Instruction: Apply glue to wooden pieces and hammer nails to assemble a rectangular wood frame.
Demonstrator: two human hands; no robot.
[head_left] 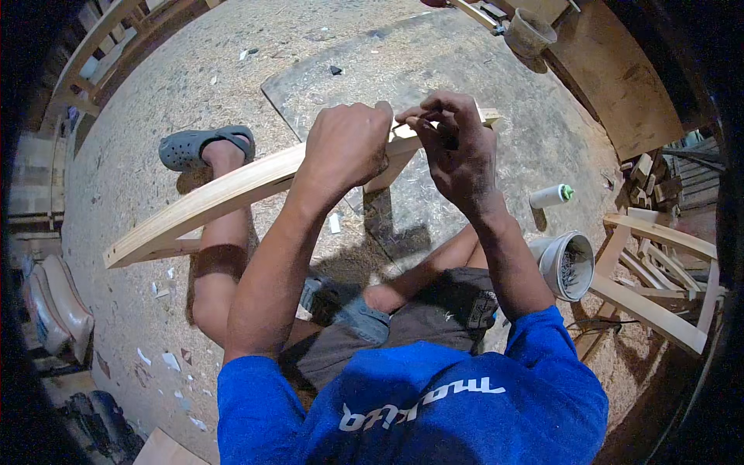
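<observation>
A long, curved pale wooden piece [209, 190] slants from the lower left up to the right across my legs. Over its upper part my left hand [349, 143] is closed, with the fingers wrapped round the wood and the thumb pointing up. Close beside it, my right hand [461, 147] makes a pinch just above the same piece. A small dark sliver shows at its fingertips, too small to name. The piece's far end [490, 116] sticks out behind the right hand. A shorter wooden part [390, 172] extends downward from it between my hands.
To my right stand a white bucket [570, 267] holding many thin nails and a white bottle [552, 195] with a green tip. Wooden frames [659, 310] lie farther right. A tub [529, 35] sits by a brown board [612, 85]. Scraps and sawdust cover the floor.
</observation>
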